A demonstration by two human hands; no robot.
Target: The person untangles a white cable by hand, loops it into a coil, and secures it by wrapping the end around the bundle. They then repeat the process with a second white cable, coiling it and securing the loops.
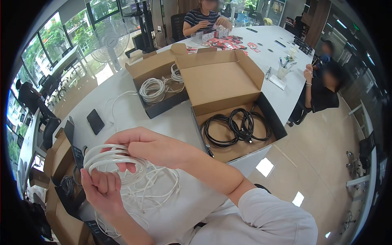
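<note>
A partly wound coil of white cable (107,157) is held up over the table by both hands. My right hand (143,147) is wrapped round the coil's upper right side. At its lower left, my left hand (104,188) has its fingers curled round the loops. Beneath the hands, a loose tangle of white cable (153,188) lies on the white table (192,188). Beyond it stands an open cardboard box (167,107) with coiled white cables (153,90) inside. Another open box (228,81) to its right holds coiled black cables (243,126).
At the left edge, an open box (61,151) holds grey cable (67,185). A black phone (95,121) lies nearby. Red packets (224,43) lie before a person (202,20) across the table. A pen cup (282,72) stands right, near another seated person (322,90).
</note>
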